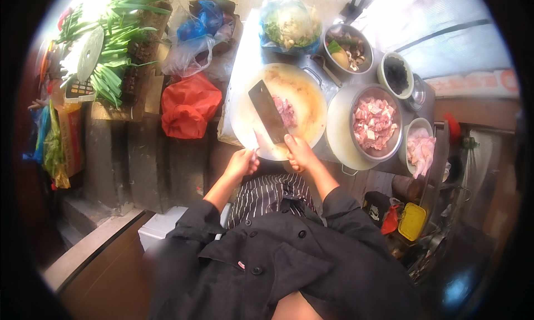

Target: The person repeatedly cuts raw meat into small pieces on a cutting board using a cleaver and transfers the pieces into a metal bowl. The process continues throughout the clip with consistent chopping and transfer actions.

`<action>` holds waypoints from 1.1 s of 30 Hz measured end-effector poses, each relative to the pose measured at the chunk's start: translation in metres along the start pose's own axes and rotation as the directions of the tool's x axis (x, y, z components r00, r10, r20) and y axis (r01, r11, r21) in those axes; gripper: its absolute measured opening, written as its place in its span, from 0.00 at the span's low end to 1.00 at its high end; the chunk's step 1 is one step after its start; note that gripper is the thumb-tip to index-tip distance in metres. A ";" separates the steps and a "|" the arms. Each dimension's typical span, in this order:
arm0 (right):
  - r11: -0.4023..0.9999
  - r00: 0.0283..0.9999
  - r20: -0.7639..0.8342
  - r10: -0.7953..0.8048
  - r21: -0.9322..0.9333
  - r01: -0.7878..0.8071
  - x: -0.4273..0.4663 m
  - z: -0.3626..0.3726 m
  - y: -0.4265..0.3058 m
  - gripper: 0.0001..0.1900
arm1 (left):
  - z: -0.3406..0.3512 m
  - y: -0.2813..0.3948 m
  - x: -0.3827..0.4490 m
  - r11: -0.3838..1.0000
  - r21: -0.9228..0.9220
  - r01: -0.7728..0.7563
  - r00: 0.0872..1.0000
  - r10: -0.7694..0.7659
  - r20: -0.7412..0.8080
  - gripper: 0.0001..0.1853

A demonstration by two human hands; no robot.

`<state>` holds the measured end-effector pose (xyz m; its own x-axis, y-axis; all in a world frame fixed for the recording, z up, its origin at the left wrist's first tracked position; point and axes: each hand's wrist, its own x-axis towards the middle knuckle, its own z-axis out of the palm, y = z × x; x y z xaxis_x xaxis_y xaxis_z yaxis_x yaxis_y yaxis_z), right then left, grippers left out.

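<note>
My right hand (301,153) grips the handle of a broad-bladed cleaver (267,110), its blade lying slantwise over a round cutting board (306,84). Chopped raw meat (285,110) lies on the board along the blade's right side, partly hidden by it. At the board's near left edge, my left hand (243,163) is closed with its fingertips pinching a thin pinkish strip (257,141), which looks like meat but is blurred by glare. To the right of the board, a metal bowl (399,141) holds many cut pieces of raw meat (374,121).
A bowl (426,124) of whole raw poultry (420,149) stands far right. Behind are a bowl of dark food (395,74), a bowl of mushrooms (354,58) and a bag of vegetables (290,25). Left are a red plastic bag (190,107) and green onions (119,44).
</note>
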<state>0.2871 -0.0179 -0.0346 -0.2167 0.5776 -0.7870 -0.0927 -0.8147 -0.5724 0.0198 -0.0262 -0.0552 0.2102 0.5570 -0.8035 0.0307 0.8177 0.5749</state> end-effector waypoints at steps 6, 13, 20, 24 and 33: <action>0.998 0.999 0.000 0.045 -0.037 -0.045 -0.003 0.003 0.000 0.30 | -0.047 0.008 -0.048 0.985 -0.098 -0.141 0.970 0.118 -0.212 0.15; 0.709 0.911 -0.141 -0.387 -0.677 0.196 -0.062 0.043 0.019 0.26 | -0.002 0.055 -0.025 0.752 0.424 -0.505 0.682 0.648 -0.339 0.11; 0.751 0.828 -0.404 -0.388 -0.659 0.030 -0.086 -0.006 -0.004 0.27 | 0.035 0.049 0.015 0.342 0.888 -0.308 0.656 0.753 -0.062 0.16; 0.733 0.809 -0.326 -0.489 -0.656 0.179 -0.108 0.008 -0.026 0.25 | 0.029 0.042 0.021 0.311 0.904 -0.293 0.665 0.746 -0.041 0.16; 0.615 0.678 -0.165 -0.716 -0.610 0.500 -0.075 0.056 -0.025 0.21 | 0.027 0.051 0.023 0.223 0.933 -0.281 0.653 0.757 0.016 0.11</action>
<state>0.2515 -0.0435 0.0512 0.0797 0.9836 -0.1621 0.4274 -0.1806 -0.8858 0.0523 0.0245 -0.0396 0.1756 0.9806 -0.0867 0.8598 -0.1099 0.4987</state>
